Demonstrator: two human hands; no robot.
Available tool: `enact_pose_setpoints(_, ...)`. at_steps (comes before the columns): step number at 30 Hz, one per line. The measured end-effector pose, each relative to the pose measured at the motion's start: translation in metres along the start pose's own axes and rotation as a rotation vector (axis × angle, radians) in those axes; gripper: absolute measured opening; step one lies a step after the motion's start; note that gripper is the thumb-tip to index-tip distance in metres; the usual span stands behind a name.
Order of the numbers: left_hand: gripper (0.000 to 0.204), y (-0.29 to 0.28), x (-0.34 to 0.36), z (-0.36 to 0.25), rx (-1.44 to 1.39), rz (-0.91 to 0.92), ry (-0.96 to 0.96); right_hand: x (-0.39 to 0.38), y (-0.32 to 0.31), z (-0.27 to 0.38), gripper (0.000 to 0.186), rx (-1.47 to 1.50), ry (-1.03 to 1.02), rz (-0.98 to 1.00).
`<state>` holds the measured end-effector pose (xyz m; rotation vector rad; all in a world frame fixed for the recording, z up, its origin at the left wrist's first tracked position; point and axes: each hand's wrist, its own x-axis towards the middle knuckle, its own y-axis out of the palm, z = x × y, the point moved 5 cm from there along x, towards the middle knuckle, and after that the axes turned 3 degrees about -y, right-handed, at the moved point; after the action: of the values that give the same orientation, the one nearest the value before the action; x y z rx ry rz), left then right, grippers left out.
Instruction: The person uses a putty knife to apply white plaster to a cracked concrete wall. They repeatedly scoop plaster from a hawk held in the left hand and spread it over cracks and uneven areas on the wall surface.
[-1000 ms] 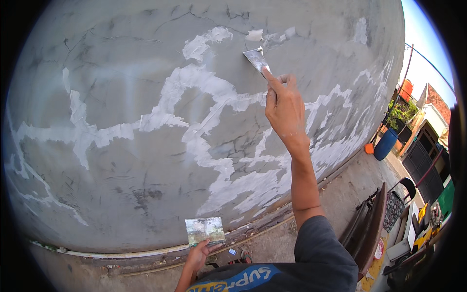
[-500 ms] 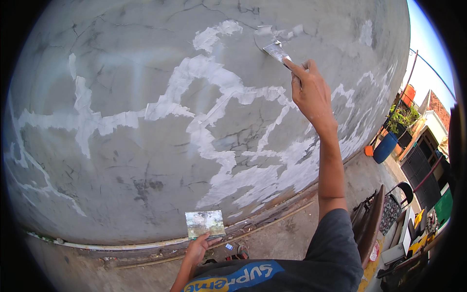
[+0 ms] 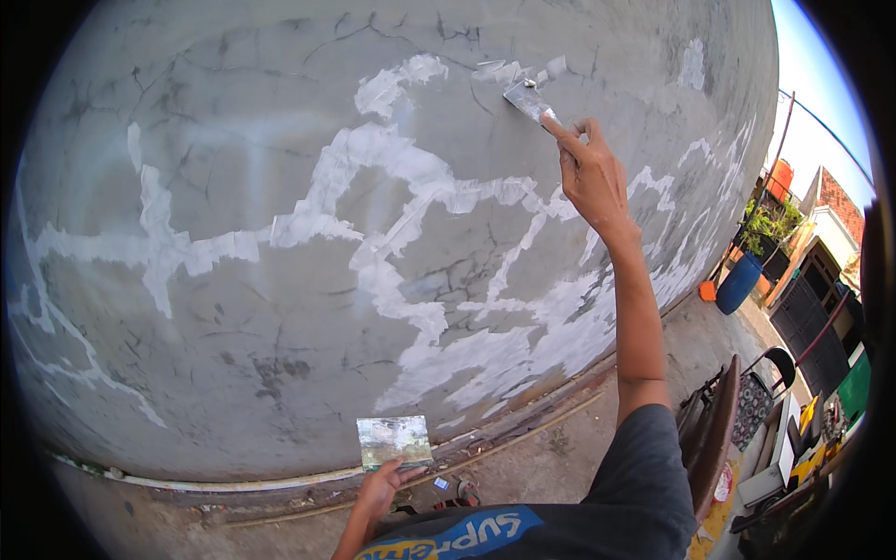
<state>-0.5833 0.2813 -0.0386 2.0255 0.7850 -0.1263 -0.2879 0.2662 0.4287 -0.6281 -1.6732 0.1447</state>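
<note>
My right hand (image 3: 593, 177) is raised high and grips a small metal putty knife (image 3: 528, 99), its blade pressed flat against a grey cracked wall (image 3: 233, 140). The blade sits beside a fresh white filler patch (image 3: 499, 70) near the top. White filler streaks (image 3: 401, 177) run along the wall's cracks. Down low, my left hand (image 3: 383, 485) holds a flat rectangular plate (image 3: 394, 441) smeared with filler, level and away from the wall.
A pipe (image 3: 233, 483) runs along the wall's base above the concrete ground. At right stand a dark wooden bench back (image 3: 714, 434), a blue barrel (image 3: 739, 283), potted plants (image 3: 765, 229) and a black gate (image 3: 812, 313).
My right hand has carried the putty knife up and to the right across the wall. The left hand with the plate has stayed low.
</note>
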Motion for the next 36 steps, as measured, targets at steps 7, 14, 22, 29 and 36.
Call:
enact_pose_setpoints(7,0.045,-0.003,0.006,0.001,0.056,0.050,0.021,0.050,-0.025,-0.022,0.058,-0.253,-0.370,-0.095)
enact_pose_setpoints(14,0.041,0.012,0.016,0.000,0.033,-0.016,0.041,0.077,-0.017,-0.055,0.064,-0.266,-0.518,-0.069)
enact_pose_setpoints(22,0.022,0.039,0.044,0.010,-0.063,0.016,0.095,0.069,-0.044,-0.078,0.061,-0.364,-0.507,0.027)
enact_pose_setpoints(29,0.022,0.068,0.060,0.025,-0.086,0.010,0.119,0.084,-0.046,-0.029,0.056,-0.334,-0.642,-0.054)
enact_pose_setpoints(36,0.021,0.072,0.061,0.029,-0.098,-0.030,0.129,0.086,-0.052,-0.046,0.052,-0.385,-0.649,-0.086)
